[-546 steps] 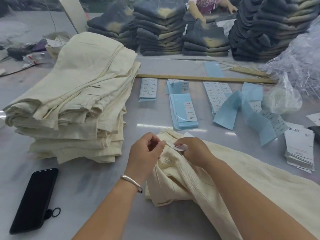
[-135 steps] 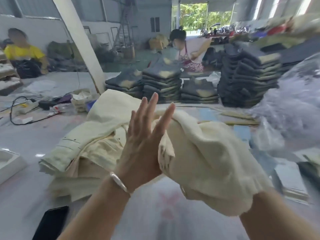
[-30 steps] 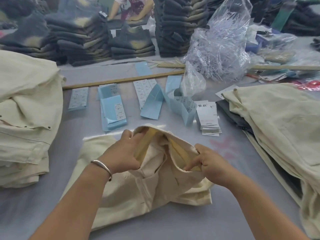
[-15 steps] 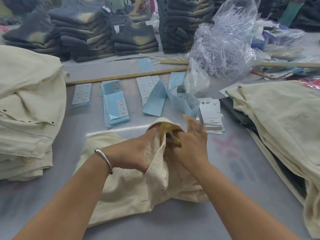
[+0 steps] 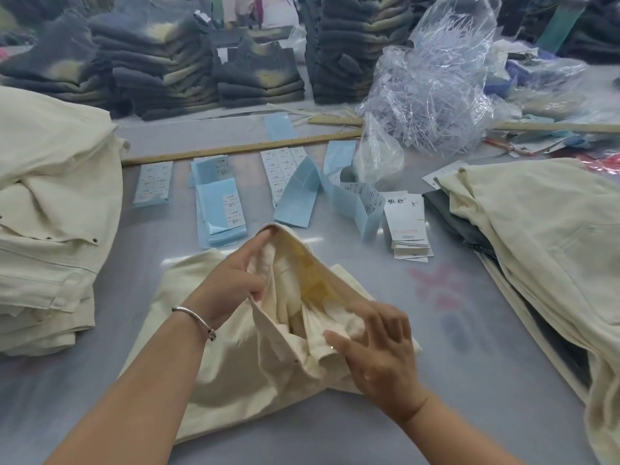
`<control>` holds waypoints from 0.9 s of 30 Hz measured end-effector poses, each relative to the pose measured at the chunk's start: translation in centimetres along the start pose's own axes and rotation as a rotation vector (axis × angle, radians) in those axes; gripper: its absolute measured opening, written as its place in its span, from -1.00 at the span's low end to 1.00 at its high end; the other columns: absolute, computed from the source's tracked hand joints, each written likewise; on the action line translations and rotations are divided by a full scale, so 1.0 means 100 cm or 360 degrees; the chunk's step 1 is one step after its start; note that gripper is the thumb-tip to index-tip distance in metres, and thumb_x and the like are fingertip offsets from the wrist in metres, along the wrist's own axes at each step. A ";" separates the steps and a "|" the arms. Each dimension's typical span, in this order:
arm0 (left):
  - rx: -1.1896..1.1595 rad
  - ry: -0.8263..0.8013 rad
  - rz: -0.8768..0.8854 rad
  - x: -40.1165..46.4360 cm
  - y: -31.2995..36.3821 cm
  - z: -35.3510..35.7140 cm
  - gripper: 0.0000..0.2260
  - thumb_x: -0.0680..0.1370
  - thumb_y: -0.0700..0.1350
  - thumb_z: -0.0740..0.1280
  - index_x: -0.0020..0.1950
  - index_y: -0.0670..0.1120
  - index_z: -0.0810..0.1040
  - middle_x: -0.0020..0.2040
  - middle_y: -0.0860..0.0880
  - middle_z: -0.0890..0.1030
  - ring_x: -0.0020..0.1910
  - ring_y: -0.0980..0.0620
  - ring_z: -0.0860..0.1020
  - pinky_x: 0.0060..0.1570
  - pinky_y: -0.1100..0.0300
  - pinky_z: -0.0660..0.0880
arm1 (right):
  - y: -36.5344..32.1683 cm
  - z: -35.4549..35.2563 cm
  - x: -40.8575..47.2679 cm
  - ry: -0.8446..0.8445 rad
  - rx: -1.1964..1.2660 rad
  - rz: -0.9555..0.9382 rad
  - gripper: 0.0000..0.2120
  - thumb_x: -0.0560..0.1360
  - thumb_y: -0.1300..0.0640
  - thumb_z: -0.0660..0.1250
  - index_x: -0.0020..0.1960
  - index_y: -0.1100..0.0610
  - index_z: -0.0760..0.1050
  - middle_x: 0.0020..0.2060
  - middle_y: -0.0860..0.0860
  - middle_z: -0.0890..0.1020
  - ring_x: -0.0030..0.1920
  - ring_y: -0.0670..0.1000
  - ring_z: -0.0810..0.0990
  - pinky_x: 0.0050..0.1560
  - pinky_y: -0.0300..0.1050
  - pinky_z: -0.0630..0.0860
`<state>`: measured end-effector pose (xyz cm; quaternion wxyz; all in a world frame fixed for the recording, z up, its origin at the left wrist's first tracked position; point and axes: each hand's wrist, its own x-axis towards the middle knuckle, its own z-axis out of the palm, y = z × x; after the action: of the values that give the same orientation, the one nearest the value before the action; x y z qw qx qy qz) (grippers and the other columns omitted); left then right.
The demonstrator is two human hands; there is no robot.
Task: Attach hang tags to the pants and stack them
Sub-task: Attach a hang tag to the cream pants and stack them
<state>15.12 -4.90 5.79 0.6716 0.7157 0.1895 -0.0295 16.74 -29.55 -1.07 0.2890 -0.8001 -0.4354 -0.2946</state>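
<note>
Holding the waistband of the cream pants up and open, your left hand pinches the fabric edge between thumb and curled fingers, index stretched along the band. Your right hand lies with fingers spread and relaxed on the bunched cloth, gripping nothing. The pants rest on the grey table before you, between the stacked cream pants at left and the hang tags at right.
</note>
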 end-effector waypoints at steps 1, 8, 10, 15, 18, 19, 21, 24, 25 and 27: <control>-0.0005 -0.0004 0.0000 0.000 -0.001 0.001 -0.14 0.15 -0.35 0.21 0.31 0.37 0.38 0.46 0.16 0.32 0.25 -0.11 0.48 -0.36 0.25 0.45 | 0.000 0.003 -0.006 -0.0078 0.0002 -0.0015 -0.85 0.49 0.19 0.35 -0.15 0.04 0.69 -0.04 0.04 0.65 -0.07 0.12 0.57 -0.08 -0.02 0.46; 0.0195 -0.0161 -0.0005 -0.005 0.001 0.009 -0.06 0.17 -0.37 0.16 0.27 0.57 0.23 0.46 0.22 0.22 -0.37 0.12 0.51 -0.42 0.32 0.42 | 0.019 0.001 -0.011 -0.0510 0.0191 0.0096 -0.88 0.27 0.29 0.36 -0.31 0.10 0.60 -0.19 -0.04 0.65 -0.22 0.11 0.60 -0.24 -0.06 0.50; 0.0263 -0.0102 0.0030 -0.007 0.001 0.010 -0.03 0.26 -0.46 0.15 0.33 0.54 0.21 0.48 0.22 0.21 -0.21 0.05 0.60 -0.44 0.34 0.42 | 0.022 -0.004 -0.001 -0.0623 0.0205 0.0000 -0.88 0.27 0.25 0.32 -0.38 0.09 0.58 -0.14 -0.06 0.65 -0.14 0.08 0.59 -0.16 -0.08 0.46; 0.0403 0.0061 0.0225 -0.015 -0.005 0.026 -0.19 0.46 -0.47 0.13 0.45 0.35 0.19 0.29 0.43 0.32 0.29 0.16 0.44 0.25 0.20 0.47 | 0.028 -0.006 0.006 -0.0334 0.0689 0.0877 -0.80 0.30 0.28 0.17 -0.39 0.07 0.50 -0.31 -0.07 0.67 -0.27 0.04 0.59 -0.26 0.00 0.55; 0.0646 0.0107 0.0255 -0.019 -0.010 0.047 -0.31 0.53 -0.34 0.18 0.53 0.20 0.11 0.40 0.22 0.29 0.45 0.12 0.29 0.21 0.53 0.25 | 0.036 0.001 0.011 -0.0441 0.0801 0.1400 -0.80 0.45 0.27 0.26 -0.20 0.01 0.56 -0.31 -0.09 0.67 -0.34 0.04 0.57 -0.19 0.14 0.56; 0.0887 0.0203 0.0251 -0.022 -0.011 0.053 -0.32 0.51 -0.26 0.23 0.55 0.18 0.11 0.42 0.08 0.30 0.42 0.02 0.31 0.22 0.40 0.29 | 0.035 0.003 0.013 -0.0556 0.0678 0.1385 -0.84 0.49 0.23 0.31 -0.07 0.00 0.59 -0.25 -0.11 0.66 -0.33 -0.01 0.54 -0.15 0.08 0.55; 0.1624 0.0566 0.0443 -0.029 -0.011 0.065 -0.37 0.42 -0.16 0.32 0.49 0.12 0.31 0.42 -0.12 0.31 0.34 -0.18 0.35 0.25 0.05 0.38 | 0.030 0.006 0.010 -0.0730 0.0320 0.1357 -0.83 0.50 0.09 0.33 0.08 -0.03 0.58 -0.11 -0.14 0.60 -0.22 -0.05 0.53 -0.13 -0.05 0.50; 0.1811 0.0531 0.1276 -0.030 -0.016 0.084 -0.61 0.34 -0.25 0.32 0.13 -0.05 0.65 0.32 -0.15 0.52 0.29 -0.20 0.49 0.25 -0.10 0.42 | 0.020 0.005 0.008 -0.1016 -0.0121 0.1392 -0.73 0.46 -0.19 0.21 0.07 -0.09 0.49 -0.06 -0.13 0.42 -0.01 -0.01 0.51 -0.18 -0.11 0.35; 0.1754 0.0301 0.1430 -0.026 -0.018 0.091 -0.67 0.36 -0.26 0.31 0.07 -0.07 0.67 0.25 -0.11 0.59 0.26 -0.16 0.53 0.30 -0.10 0.41 | 0.019 0.004 0.008 -0.1102 -0.0152 0.1446 -0.71 0.45 -0.23 0.19 0.07 -0.11 0.46 -0.06 -0.12 0.40 0.02 -0.01 0.51 -0.17 -0.11 0.33; 0.1777 -0.0149 0.1256 -0.018 -0.023 0.104 -0.69 0.46 -0.23 0.31 0.18 -0.09 0.62 0.19 -0.06 0.62 0.28 -0.07 0.53 0.42 0.02 0.30 | 0.019 -0.001 0.010 -0.1082 -0.0137 0.1475 -0.84 0.47 -0.17 0.21 -0.04 -0.12 0.43 -0.08 -0.12 0.42 0.01 -0.01 0.52 -0.17 -0.12 0.31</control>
<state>14.93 -15.35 3.11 0.1699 0.9681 -0.1585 0.0933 18.79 -29.94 -0.68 0.1988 -0.9681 -0.0954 0.1190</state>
